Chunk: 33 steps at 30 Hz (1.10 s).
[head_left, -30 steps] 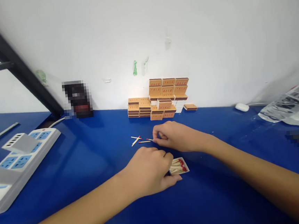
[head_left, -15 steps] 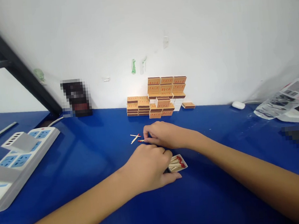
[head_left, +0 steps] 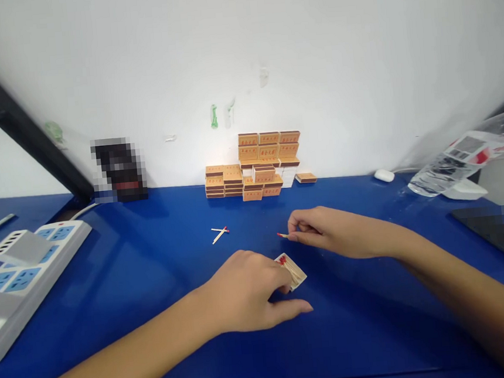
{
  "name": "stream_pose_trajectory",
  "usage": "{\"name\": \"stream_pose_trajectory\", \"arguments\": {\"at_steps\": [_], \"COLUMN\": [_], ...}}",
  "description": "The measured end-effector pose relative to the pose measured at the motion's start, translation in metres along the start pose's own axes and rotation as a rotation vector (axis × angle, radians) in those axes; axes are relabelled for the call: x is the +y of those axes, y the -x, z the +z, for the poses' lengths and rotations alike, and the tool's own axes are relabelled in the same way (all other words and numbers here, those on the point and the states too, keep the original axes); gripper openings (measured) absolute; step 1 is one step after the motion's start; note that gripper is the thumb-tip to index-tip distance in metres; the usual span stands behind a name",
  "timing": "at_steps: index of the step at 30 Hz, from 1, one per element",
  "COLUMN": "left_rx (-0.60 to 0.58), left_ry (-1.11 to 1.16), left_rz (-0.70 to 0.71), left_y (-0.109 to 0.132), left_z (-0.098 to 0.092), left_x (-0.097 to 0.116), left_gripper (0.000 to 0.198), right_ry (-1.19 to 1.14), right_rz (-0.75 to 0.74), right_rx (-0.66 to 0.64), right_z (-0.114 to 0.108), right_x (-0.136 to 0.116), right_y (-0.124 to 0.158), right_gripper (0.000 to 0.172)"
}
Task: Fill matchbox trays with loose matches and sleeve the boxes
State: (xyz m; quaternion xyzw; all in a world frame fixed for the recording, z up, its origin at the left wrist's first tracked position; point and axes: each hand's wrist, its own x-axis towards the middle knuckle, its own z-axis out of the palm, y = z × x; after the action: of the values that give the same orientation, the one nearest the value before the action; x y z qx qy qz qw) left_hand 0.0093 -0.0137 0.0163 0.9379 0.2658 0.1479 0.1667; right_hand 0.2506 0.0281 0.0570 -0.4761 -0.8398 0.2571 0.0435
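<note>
My right hand (head_left: 321, 230) pinches a match (head_left: 284, 235) between thumb and fingertips, its red head pointing left, just above the blue table. Below and left of it lies an open matchbox tray (head_left: 301, 279) filled with matches, their red heads toward its upper left corner. My left hand (head_left: 256, 291) rests over the tray's left side, fingertips against it and hiding that part. The left thumb is stretched out, apart from the tray. Farther left, a few loose matches (head_left: 220, 233) lie crossed on the table.
Stacked matchboxes (head_left: 259, 165) stand against the wall, with one single matchbox (head_left: 306, 178) lying to their right. A power strip (head_left: 34, 273) lies at left. At right are a plastic bottle (head_left: 453, 165), a white mouse-shaped object (head_left: 384, 175) and a dark flat object (head_left: 489, 230).
My right hand has moved right, away from the crossed matches, with the match in it. The tray has turned, so its match heads now point up left. The left thumb has spread from it.
</note>
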Motion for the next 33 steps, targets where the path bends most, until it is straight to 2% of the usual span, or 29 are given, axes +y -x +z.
{"name": "stream_pose_trajectory", "arguments": {"at_steps": [2, 6, 9, 12, 15, 20, 27, 30, 33], "left_rx": [0.045, 0.136, 0.136, 0.105, 0.097, 0.072, 0.059, 0.084, 0.083], "left_ry": [-0.048, -0.171, -0.198, -0.221, -0.227, -0.224, -0.231, -0.24, -0.23], "left_rz": [-0.027, -0.215, -0.273, -0.256, -0.221, -0.164, -0.086, -0.119, -0.167], "left_y": [0.0, -0.002, -0.003, -0.003, -0.001, -0.001, -0.002, -0.002, -0.001], "left_z": [-0.003, -0.013, -0.017, -0.017, -0.016, -0.015, -0.006, -0.005, -0.004], "left_x": [-0.001, -0.005, -0.007, -0.008, -0.008, -0.009, -0.009, -0.008, -0.005], "left_gripper": [0.033, 0.02, 0.03, 0.031, 0.023, 0.017, 0.022, 0.025, 0.042], "right_ry": [-0.039, -0.074, -0.04, 0.086, 0.16, 0.175, 0.247, 0.197, 0.051], "right_rz": [0.028, 0.085, 0.162, 0.214, 0.224, 0.227, 0.202, 0.144, 0.054], "right_rx": [-0.013, -0.035, -0.016, 0.013, 0.045, 0.077, 0.057, 0.032, -0.035], "right_z": [0.001, 0.013, 0.027, 0.037, 0.036, 0.03, 0.039, 0.035, 0.023], "right_x": [-0.002, -0.017, -0.032, -0.044, -0.05, -0.044, -0.038, -0.039, -0.032], "right_y": [0.011, 0.023, 0.026, 0.025, 0.025, 0.033, 0.04, 0.039, 0.034], "right_gripper": [0.033, 0.027, 0.024, 0.025, 0.023, 0.024, 0.031, 0.035, 0.033]}}
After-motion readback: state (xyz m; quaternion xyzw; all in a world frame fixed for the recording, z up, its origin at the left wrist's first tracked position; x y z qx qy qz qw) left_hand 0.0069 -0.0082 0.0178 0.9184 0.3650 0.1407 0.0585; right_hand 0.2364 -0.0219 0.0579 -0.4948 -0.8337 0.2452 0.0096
